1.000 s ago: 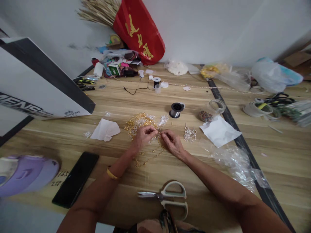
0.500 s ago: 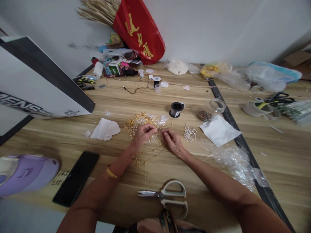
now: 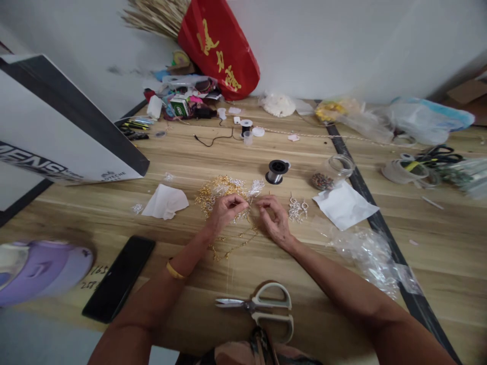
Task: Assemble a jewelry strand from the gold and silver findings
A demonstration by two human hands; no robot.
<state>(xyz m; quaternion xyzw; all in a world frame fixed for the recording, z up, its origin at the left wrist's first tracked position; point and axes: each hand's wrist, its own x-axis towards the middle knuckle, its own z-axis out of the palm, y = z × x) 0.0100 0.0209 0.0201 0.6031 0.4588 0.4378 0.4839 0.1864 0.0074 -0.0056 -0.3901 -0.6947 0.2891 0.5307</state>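
My left hand (image 3: 227,210) is closed in a pinch over the front of a pile of gold and silver beaded chains (image 3: 218,190). What sits between its fingertips is too small to make out. My right hand (image 3: 274,219) is a short gap to the right, its thumb and fingers curled toward the left hand; whatever they hold cannot be made out. Below the hands, a thin gold beaded chain (image 3: 238,247) lies in a loose curve. Silver ring-and-bead pieces (image 3: 297,210) lie just right of the right hand. White-handled scissors (image 3: 254,305) rest nearer to me.
A wire spool (image 3: 276,172) stands behind the hands. Beyond it to the right are a jar of beads (image 3: 326,177) and white paper (image 3: 345,205). Clear plastic bags (image 3: 367,253) lie by the right forearm. A black phone (image 3: 118,280) and white box (image 3: 68,121) are at left.
My right hand has moved slightly up and away from the left fingertips, widening the gap. Its thumb and index finger look a little more parted. The left hand has barely moved.
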